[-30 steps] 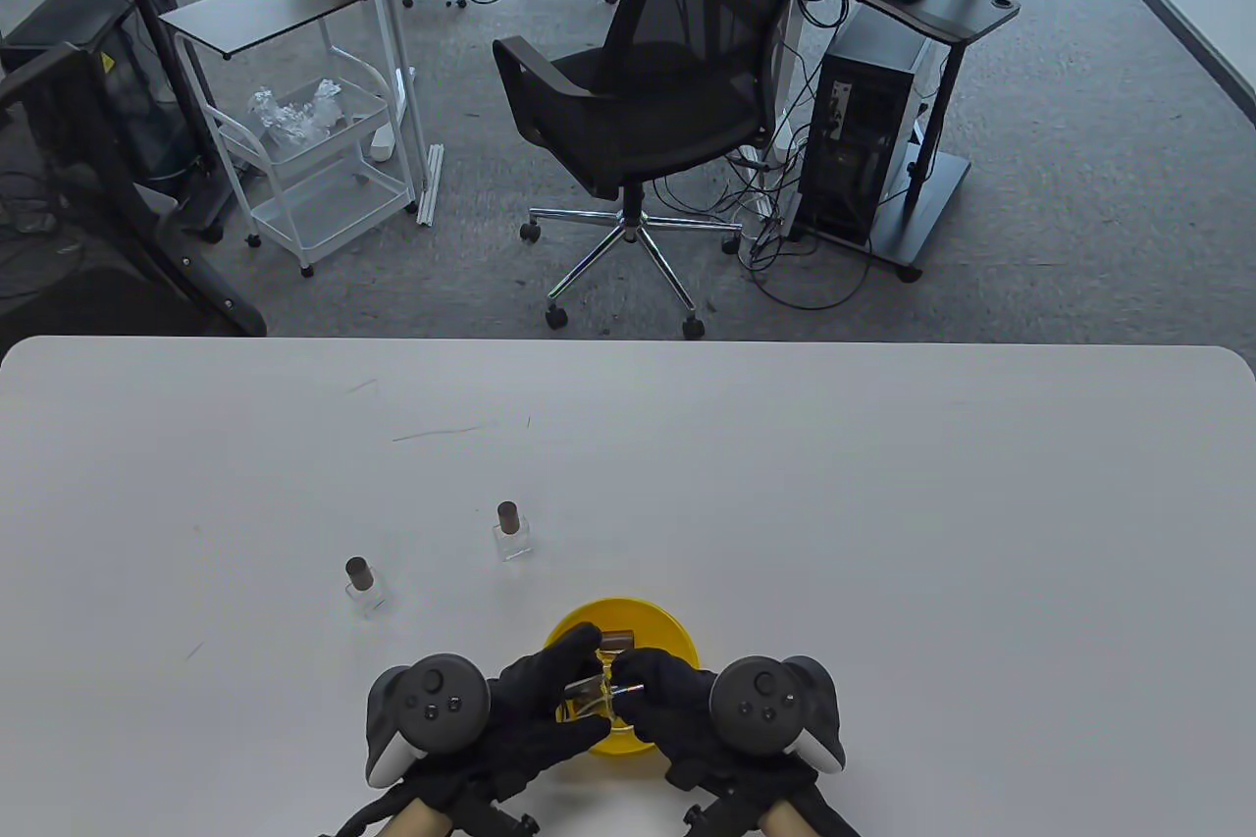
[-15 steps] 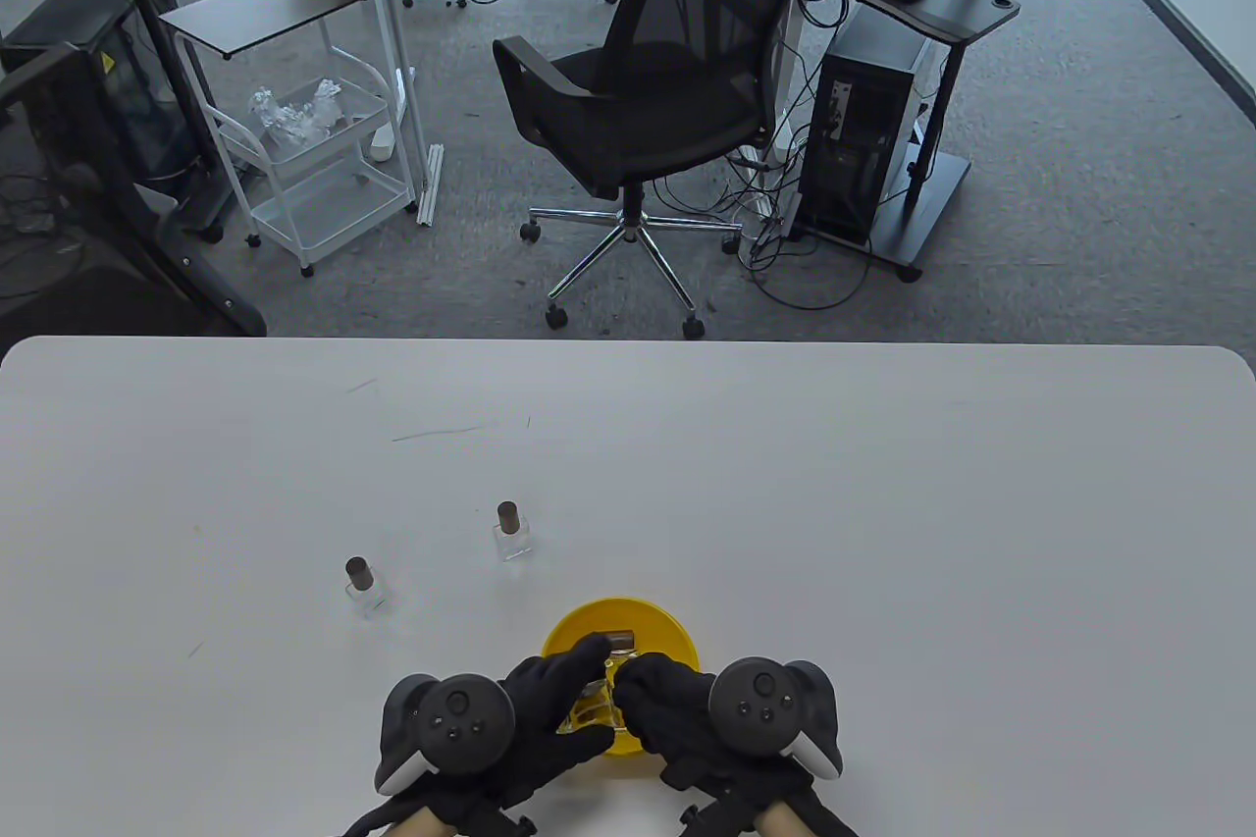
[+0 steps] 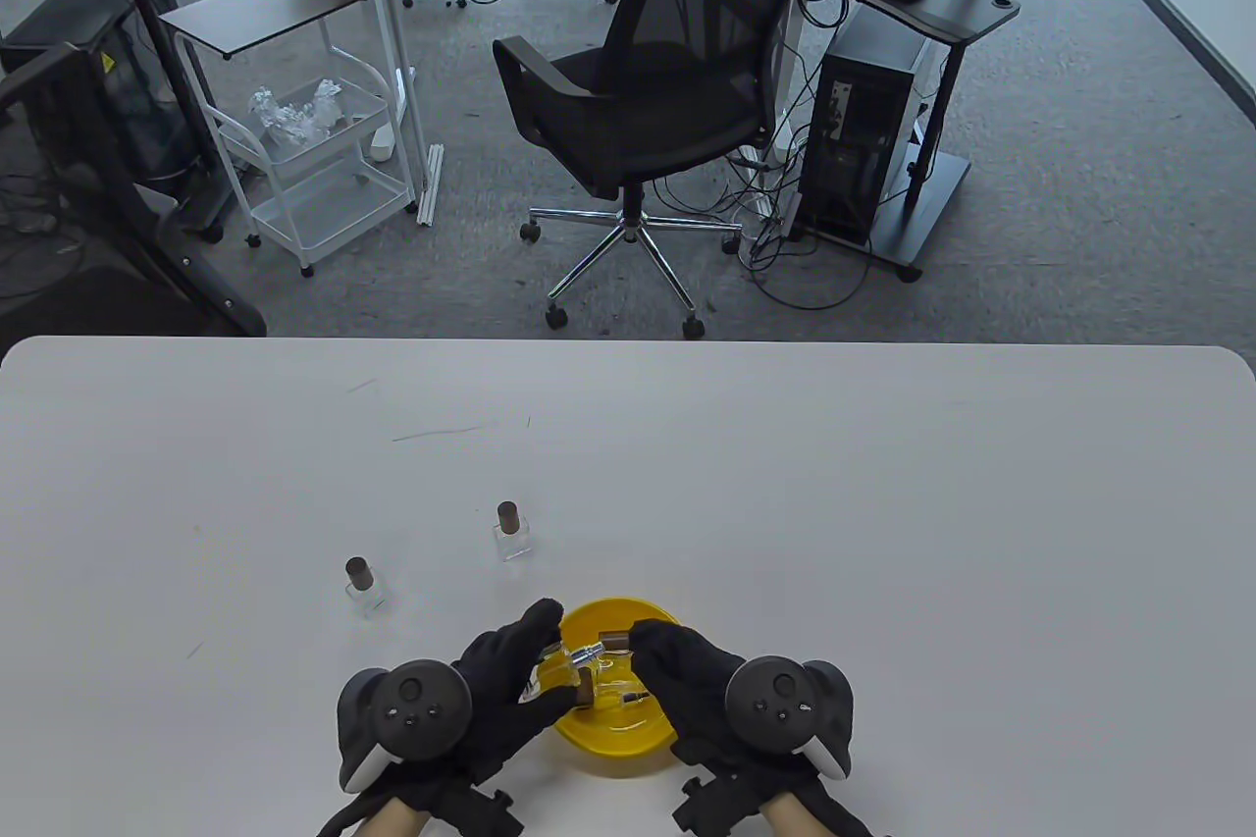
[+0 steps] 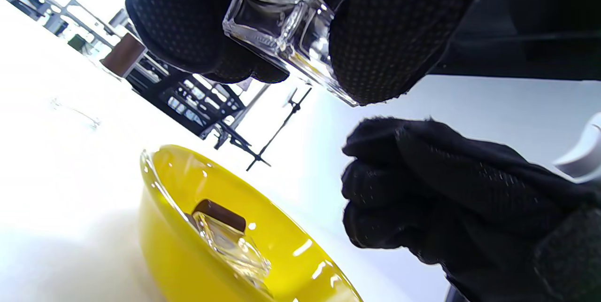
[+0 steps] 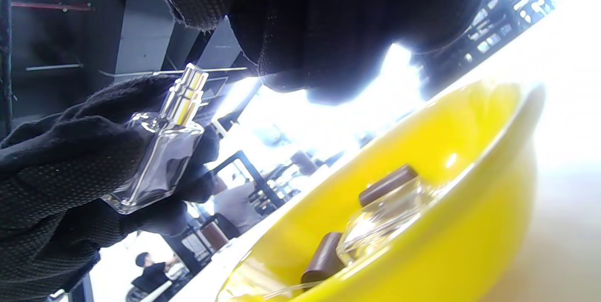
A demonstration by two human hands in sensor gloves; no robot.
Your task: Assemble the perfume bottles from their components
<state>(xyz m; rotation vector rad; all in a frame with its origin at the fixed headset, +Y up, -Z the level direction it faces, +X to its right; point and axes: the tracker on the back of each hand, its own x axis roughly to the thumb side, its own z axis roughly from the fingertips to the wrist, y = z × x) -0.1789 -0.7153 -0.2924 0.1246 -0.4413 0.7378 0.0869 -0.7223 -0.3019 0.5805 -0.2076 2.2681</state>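
My left hand [image 3: 551, 658] grips a clear square bottle [image 3: 561, 668] with a silver sprayer [image 3: 589, 653] in its neck, held tilted over the left rim of the yellow bowl [image 3: 628, 744]. The bottle also shows in the left wrist view [image 4: 281, 25] and in the right wrist view [image 5: 162, 161]. My right hand [image 3: 648, 653] hovers over the bowl's right side with curled fingers and holds nothing that I can see. Its fingertips are next to a brown cap [image 3: 616, 643]. The bowl [image 5: 469, 208] holds another clear bottle [image 5: 380, 222], a second brown cap [image 5: 324, 257] and a loose sprayer [image 3: 634, 698].
Two capped bottles stand on the white table [image 3: 883, 503], one [image 3: 512, 533] beyond the bowl and one [image 3: 364, 587] to its left. An office chair [image 3: 648, 121] and carts stand beyond the table's far edge.
The hands have parted. The right hand let go of the sprayer, which now sits in the bottle's neck, and moved toward the bowl's far side. The left hand drew the bottle left.
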